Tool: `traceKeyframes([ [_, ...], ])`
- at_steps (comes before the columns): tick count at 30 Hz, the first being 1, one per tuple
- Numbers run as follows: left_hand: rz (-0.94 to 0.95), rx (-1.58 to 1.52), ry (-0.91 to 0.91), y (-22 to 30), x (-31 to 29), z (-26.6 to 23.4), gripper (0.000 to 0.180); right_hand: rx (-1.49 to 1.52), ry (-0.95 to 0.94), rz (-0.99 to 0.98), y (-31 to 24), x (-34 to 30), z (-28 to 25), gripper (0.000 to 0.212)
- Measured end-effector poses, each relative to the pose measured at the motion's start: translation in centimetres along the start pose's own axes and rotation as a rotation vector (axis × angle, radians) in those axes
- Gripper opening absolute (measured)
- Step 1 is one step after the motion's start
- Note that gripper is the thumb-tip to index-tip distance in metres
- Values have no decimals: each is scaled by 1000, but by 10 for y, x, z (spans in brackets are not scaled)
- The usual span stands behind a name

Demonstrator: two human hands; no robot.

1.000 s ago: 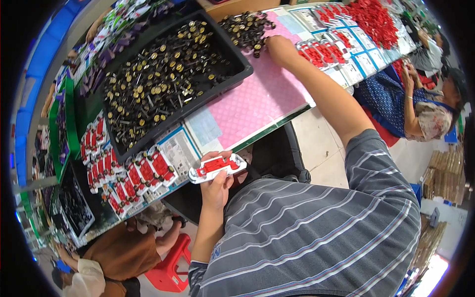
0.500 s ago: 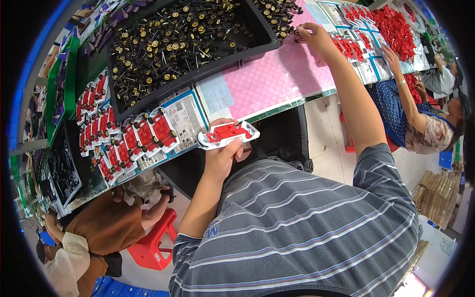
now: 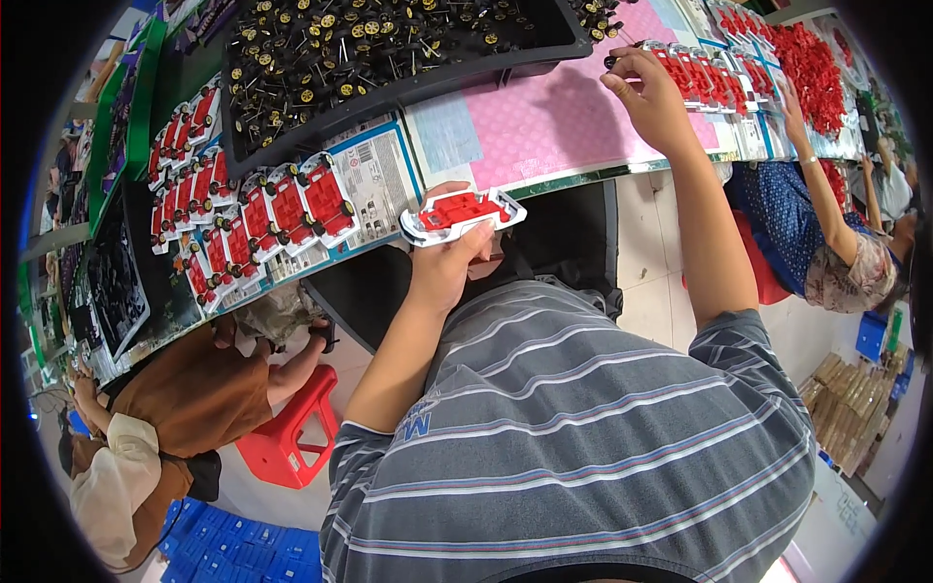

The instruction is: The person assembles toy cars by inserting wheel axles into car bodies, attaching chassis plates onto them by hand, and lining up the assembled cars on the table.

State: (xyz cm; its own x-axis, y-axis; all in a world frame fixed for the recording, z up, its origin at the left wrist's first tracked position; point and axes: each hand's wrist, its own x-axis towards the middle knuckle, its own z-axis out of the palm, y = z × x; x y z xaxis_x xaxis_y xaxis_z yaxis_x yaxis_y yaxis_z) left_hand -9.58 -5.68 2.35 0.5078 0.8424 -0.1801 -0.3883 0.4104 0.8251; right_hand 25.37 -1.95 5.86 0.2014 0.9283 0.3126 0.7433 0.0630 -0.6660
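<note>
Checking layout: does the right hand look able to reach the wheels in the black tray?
Likely yes: the tray is open-topped, and only its rim lies between the right hand and the wheels.

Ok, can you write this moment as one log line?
left hand: holds white-and-red toy car | right hand: wheel at fingertips | nearby: black tray, more wheels inside

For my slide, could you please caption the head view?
Left hand holding a white-and-red toy car body; right hand above the pink mat, a black wheel at its fingertips.
</note>
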Motion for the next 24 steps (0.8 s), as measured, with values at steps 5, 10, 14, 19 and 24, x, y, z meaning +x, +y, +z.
traceKeyframes([
  [5,-11,-11,-12,-2,2,0,52,-45,33,28,21,24,-10,29],
  [10,4,-9,-10,-5,0,3,52,-370,193,-197,17,24,-1,25],
  [14,53,3,-16,-10,-1,4,54,-268,287,-144,9,6,10,25],
  [19,67,23,-34,-10,2,1,43,480,-133,-5,-79,-72,36,25],
  [24,46,37,-68,-8,3,2,46,323,-327,-113,-122,-94,54,40],
])
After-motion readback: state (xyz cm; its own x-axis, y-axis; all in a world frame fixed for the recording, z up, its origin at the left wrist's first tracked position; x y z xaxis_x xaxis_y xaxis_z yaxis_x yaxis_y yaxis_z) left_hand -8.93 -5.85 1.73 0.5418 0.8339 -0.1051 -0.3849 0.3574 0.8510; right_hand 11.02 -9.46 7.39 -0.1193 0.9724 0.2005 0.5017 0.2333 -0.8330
